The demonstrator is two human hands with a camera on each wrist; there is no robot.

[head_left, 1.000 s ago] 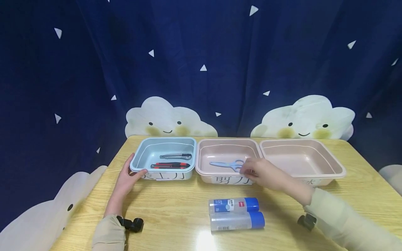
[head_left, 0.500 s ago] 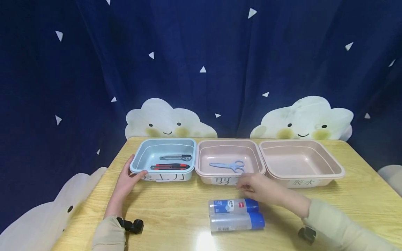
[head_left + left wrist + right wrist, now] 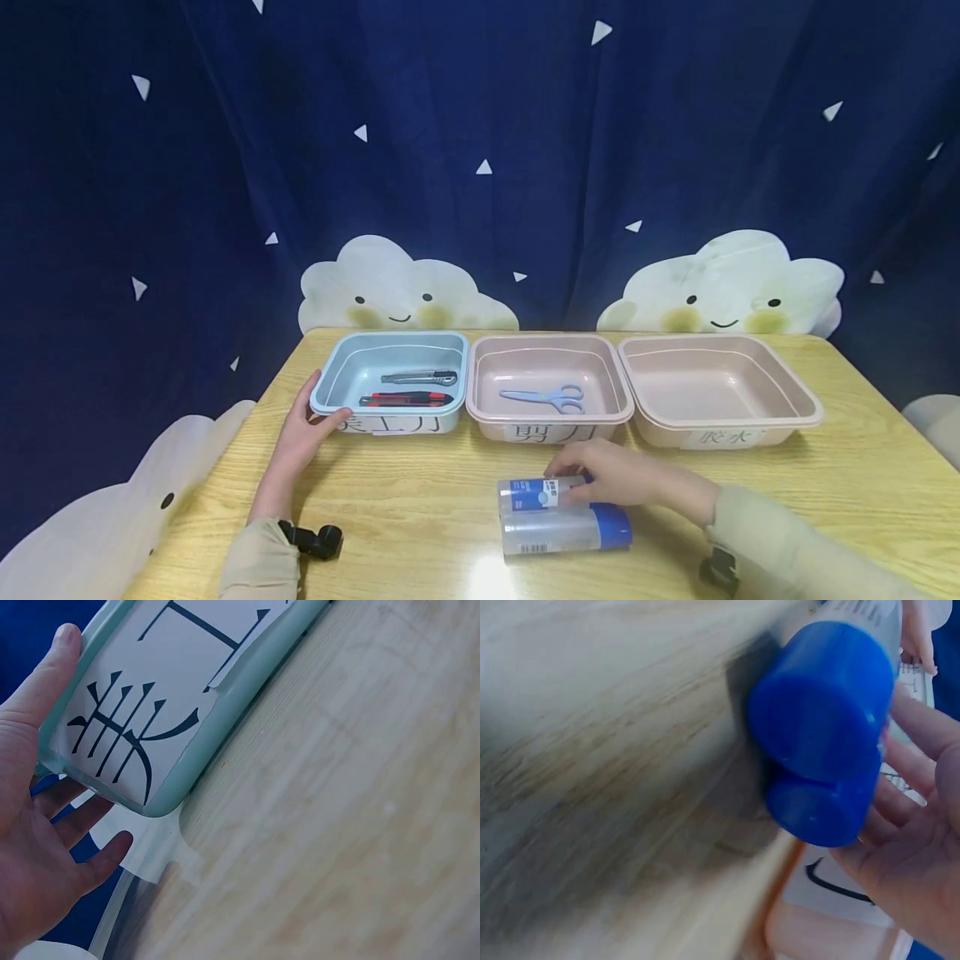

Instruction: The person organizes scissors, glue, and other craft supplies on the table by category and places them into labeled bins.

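My left hand (image 3: 303,433) holds the left front corner of a light blue bin (image 3: 352,354), thumb along the front rim and fingers at its side. In it lie a grey utility knife (image 3: 420,377) and a red-and-black utility knife (image 3: 405,399). My right hand (image 3: 611,473) grips a clear glue bottle (image 3: 528,493) lying on its side, thumb in front and fingers behind, covering much of its blue cap. A second glue bottle (image 3: 551,532) with a blue cap lies alongside, nearer me. Both caps show in the right wrist view, the nearer cap (image 3: 825,697) overlapping the other.
Light blue scissors (image 3: 547,397) lie in the middle pink bin (image 3: 510,354). The right-hand pink bin (image 3: 697,375) has nothing in it. All three labelled bins stand in a row on the wooden table (image 3: 405,508), before a dark blue curtain (image 3: 420,83).
My right hand has moved from the scissors in the middle bin, leaving them there, down and toward me to the rear glue bottle. My left hand has stayed at the blue bin.
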